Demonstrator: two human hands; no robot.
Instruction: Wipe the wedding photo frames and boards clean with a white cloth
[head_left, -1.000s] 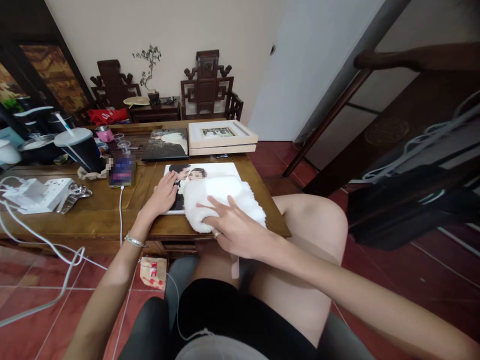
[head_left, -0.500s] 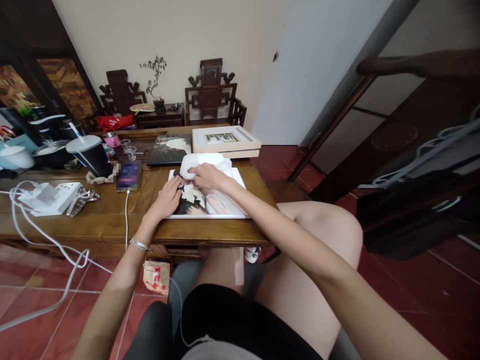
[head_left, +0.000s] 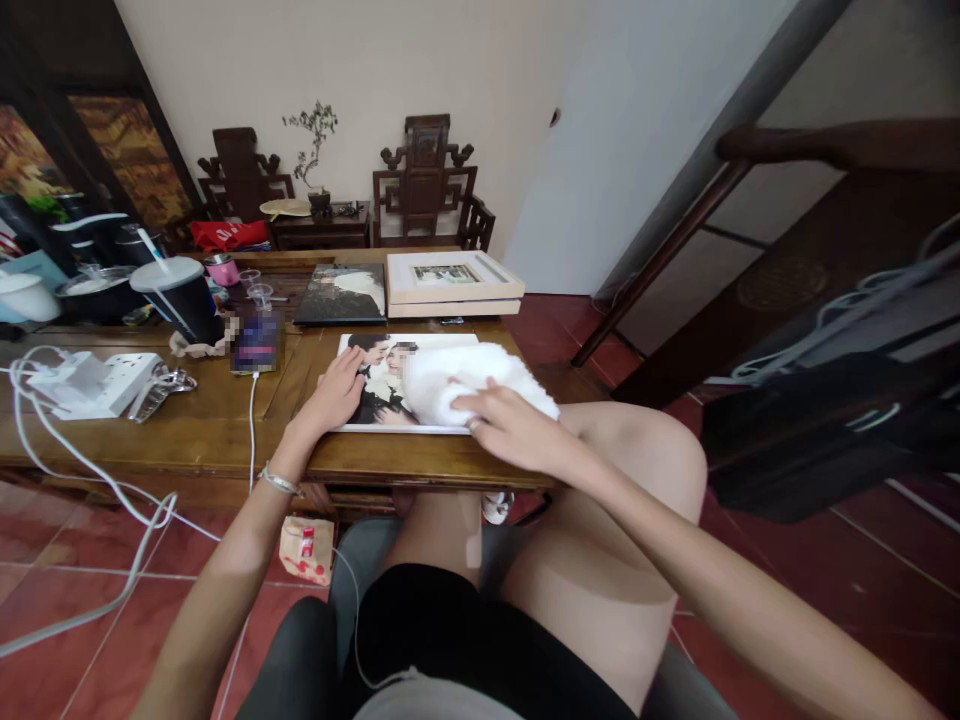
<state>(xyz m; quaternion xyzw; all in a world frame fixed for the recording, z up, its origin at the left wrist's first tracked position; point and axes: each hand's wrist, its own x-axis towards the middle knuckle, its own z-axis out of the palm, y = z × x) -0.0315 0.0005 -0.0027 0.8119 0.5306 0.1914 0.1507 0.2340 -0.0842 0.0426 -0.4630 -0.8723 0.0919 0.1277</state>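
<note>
A large photo print (head_left: pixel 375 385) lies flat on the wooden table (head_left: pixel 225 425) in front of me. My left hand (head_left: pixel 334 392) rests flat on its left edge, fingers spread. My right hand (head_left: pixel 510 430) presses a fluffy white cloth (head_left: pixel 480 375) onto the print's right half, fingers laid over the cloth.
Behind the print lie a dark photo print (head_left: pixel 341 293) and a stack of pale picture frames (head_left: pixel 450 283). To the left stand a phone on a cable (head_left: pixel 255 342), a dark cup with a straw (head_left: pixel 178 297), a white power strip (head_left: pixel 97 383) and loose cables. Carved chairs (head_left: pixel 427 195) stand at the wall.
My right hand swept the white cloth from the print's near edge up to its far edge, then back down to the right half. My left hand stayed on the left edge.
</note>
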